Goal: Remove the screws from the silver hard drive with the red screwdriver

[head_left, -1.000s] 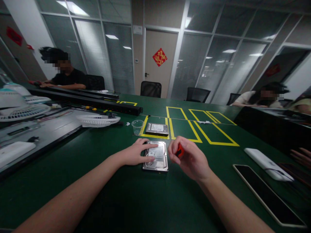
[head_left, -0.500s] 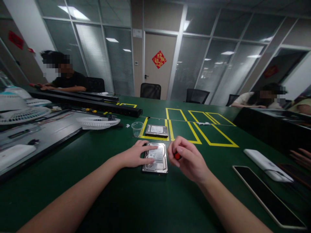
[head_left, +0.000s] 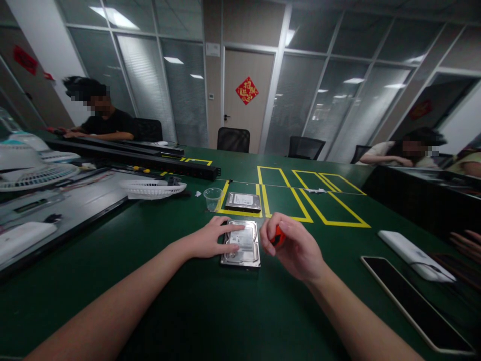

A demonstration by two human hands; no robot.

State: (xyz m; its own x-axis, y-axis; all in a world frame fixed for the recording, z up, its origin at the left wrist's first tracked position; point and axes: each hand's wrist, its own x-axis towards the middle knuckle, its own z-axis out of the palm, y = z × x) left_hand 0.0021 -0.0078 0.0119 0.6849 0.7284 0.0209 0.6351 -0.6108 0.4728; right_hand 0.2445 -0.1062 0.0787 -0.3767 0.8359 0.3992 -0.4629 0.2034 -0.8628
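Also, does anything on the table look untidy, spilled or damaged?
Small white scraps lie loose: one left of the clear cup, more among the yellow tape outlines. They look like litter. No spill shows, nor clear damage on the hard drive under the left hand.

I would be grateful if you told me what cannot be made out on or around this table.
- Nearer hard drive, head view: part of its left side is hidden by the left hand.
- Red-and-black object, head view: mostly hidden by the right hand.
- Farther hard drive, head view: any wording on top is too small to read.
- Another person's hand, head view: cut off by the right edge.
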